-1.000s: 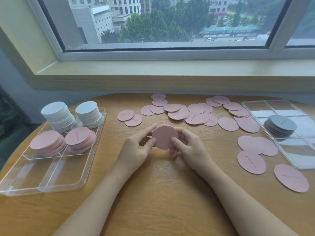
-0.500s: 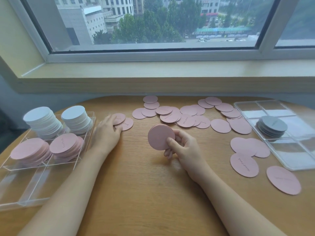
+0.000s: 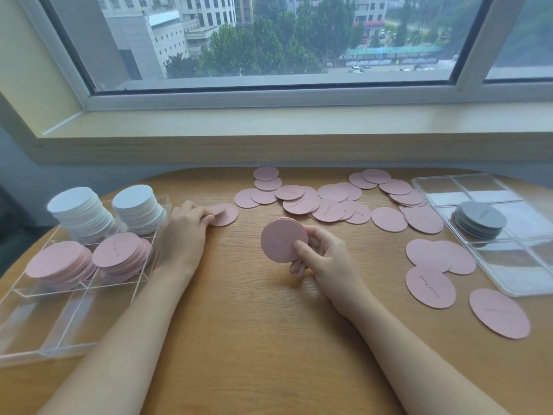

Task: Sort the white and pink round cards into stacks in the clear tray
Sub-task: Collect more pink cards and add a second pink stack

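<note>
Pink cards (image 3: 389, 219), white stacks (image 3: 80, 211), grey stack (image 3: 481, 219).

Both forearms are bare from the frame's edge down to the wrists. The left hand (image 3: 187, 227) and right hand (image 3: 324, 257) wear no gloves, rings or watch.

The rounded wooden table (image 3: 245, 339) carries a clear tray (image 3: 68, 333) at its left edge, a second clear tray (image 3: 508, 265) at its right edge, and loose pink cards (image 3: 329, 202) strewn along the far edge and toward the right.
</note>
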Demonstrator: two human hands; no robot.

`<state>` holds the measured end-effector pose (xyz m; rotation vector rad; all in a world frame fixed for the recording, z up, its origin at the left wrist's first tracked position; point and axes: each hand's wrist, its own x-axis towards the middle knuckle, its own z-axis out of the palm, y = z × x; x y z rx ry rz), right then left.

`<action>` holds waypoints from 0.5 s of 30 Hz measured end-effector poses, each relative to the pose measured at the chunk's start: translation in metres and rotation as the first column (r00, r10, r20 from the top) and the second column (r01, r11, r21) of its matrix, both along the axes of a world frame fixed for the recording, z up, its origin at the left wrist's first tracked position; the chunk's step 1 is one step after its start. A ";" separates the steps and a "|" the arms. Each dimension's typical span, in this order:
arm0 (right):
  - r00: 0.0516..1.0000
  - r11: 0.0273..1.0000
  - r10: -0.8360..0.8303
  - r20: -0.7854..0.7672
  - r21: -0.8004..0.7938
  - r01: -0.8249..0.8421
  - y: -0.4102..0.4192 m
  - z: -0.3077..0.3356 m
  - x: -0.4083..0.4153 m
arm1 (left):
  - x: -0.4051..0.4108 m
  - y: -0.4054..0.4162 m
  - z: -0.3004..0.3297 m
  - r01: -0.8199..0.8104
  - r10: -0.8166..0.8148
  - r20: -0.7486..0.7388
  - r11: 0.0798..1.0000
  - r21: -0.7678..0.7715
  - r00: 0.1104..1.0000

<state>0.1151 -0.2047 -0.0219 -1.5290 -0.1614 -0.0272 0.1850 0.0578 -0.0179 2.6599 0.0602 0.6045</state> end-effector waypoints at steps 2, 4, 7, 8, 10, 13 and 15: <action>1.000 1.000 0.002 0.001 -0.002 -0.002 0.000 0.000 0.000 | -0.008 -0.002 0.001 -0.001 -0.002 0.147 1.000 0.015 0.989; 1.000 1.000 0.002 0.006 -0.005 -0.002 0.000 0.001 -0.001 | -0.018 -0.008 0.007 0.025 -0.016 0.292 0.999 -0.026 0.956; 1.000 1.000 0.013 0.025 -0.009 -0.013 -0.001 0.004 -0.002 | -0.034 -0.028 0.022 0.119 -0.023 0.344 0.958 -0.261 0.939; 0.999 1.000 0.019 0.032 -0.004 -0.019 -0.001 0.005 -0.003 | -0.038 -0.036 0.025 0.168 -0.059 0.290 0.914 -0.370 0.955; 0.999 1.000 0.021 0.041 0.019 -0.022 -0.003 0.007 -0.005 | -0.044 -0.050 0.025 0.260 -0.217 0.144 0.777 -0.573 0.966; 0.999 0.999 0.001 0.039 0.046 -0.003 -0.003 0.008 -0.004 | -0.047 -0.064 0.013 0.321 -0.404 0.057 0.625 -0.712 0.913; 0.999 0.999 -0.022 0.044 0.036 0.021 -0.003 0.006 -0.003 | -0.048 -0.068 0.006 0.330 -0.453 0.057 0.554 -0.764 0.890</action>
